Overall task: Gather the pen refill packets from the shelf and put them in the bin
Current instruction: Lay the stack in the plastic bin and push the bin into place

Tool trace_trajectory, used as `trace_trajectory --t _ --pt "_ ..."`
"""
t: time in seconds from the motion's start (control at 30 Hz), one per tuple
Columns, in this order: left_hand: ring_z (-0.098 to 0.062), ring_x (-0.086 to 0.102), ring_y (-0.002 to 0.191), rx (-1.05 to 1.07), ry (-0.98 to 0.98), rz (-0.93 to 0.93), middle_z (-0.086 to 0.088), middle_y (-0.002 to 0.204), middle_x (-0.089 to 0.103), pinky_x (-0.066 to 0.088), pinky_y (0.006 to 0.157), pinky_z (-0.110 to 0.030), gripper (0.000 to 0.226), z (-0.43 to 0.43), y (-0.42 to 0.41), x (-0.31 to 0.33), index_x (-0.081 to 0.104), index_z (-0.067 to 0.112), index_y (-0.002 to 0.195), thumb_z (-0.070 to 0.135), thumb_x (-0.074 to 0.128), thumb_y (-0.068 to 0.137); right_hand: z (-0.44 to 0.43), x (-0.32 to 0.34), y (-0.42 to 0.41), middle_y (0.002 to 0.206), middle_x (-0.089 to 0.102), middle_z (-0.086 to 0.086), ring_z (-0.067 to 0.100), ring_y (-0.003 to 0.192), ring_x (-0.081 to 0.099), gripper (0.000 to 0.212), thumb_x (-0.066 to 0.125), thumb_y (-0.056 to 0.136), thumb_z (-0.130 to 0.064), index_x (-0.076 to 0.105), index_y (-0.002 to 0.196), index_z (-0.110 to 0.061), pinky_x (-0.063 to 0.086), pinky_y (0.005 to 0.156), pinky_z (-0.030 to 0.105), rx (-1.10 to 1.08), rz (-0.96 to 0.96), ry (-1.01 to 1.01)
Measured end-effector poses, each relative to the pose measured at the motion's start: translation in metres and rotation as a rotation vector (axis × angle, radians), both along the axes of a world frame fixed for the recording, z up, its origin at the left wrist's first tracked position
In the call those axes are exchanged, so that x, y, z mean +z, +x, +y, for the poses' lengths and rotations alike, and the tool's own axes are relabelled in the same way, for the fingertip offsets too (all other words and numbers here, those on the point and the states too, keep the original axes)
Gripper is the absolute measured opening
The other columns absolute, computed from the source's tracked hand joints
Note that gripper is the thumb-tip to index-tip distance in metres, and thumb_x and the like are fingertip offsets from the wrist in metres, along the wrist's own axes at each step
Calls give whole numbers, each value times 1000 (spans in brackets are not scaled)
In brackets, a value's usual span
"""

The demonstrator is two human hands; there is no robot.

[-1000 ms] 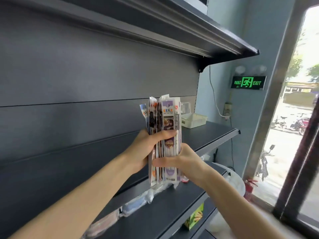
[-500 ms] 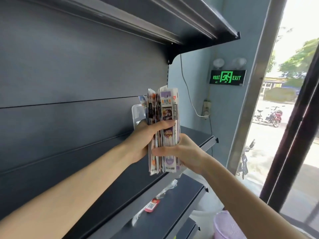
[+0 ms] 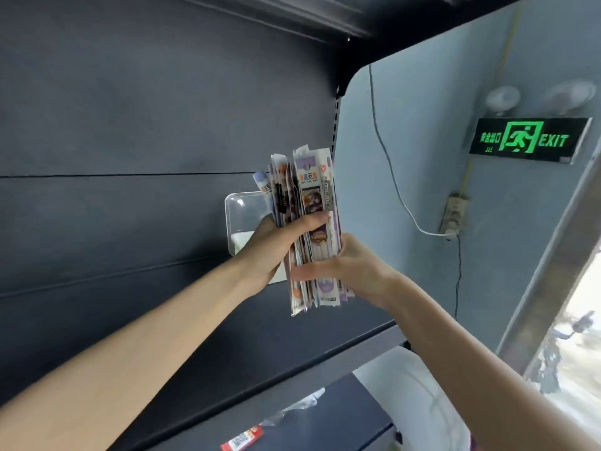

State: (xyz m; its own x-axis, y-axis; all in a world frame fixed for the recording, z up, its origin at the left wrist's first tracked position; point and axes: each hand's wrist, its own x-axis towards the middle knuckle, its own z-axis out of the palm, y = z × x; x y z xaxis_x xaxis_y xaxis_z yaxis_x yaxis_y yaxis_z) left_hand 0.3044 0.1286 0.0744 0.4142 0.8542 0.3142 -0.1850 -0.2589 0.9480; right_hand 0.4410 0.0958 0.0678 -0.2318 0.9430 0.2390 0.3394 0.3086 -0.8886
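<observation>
Both hands clasp the packets (image 3: 310,222): left hand (image 3: 270,252) wraps them from behind, right hand (image 3: 348,268) pinches the lower half. The upright stack hangs above the shelf (image 3: 260,349), before the bin (image 3: 242,219). The green sign (image 3: 528,139) reads "EXIT"; packet print is too blurred to read, the front one purple and white.

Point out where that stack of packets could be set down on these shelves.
Bare room: the dark shelf under both hands, from its front lip back to the wall panel, left of the clear bin. Crowded: the lower shelf, with a red packet and crumpled wrappers. Left hand and right hand grip the packet stack.
</observation>
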Motion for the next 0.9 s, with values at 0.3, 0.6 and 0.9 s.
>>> trace_trajectory --t 0.3,0.6,0.9 --pt "-3 66 99 286 80 28 12 103 73 50 79 -26 28 94 27 -6 67 34 100 45 63 75 120 31 39 49 65 -18 -5 47 62 24 78 73 -3 60 71 -19 44 50 7 172 -318 19" --pt "-17 69 78 487 -155 22 -1 89 76 49 74 -31 16 139 11 -20 73 20 79 35 71 73 227 26 62 83 66 -13 6 76 65 45 85 64 -14 57 96 -28 46 63 12 328 -690 -6" --pt "-5 51 114 823 -40 581 15 123 51 37 100 -35 79 133 5 -28 40 39 129 79 55 62 261 15 54 105 73 -5 15 98 67 55 87 61 -28 62 109 -22 50 96 33 604 -1047 -60"
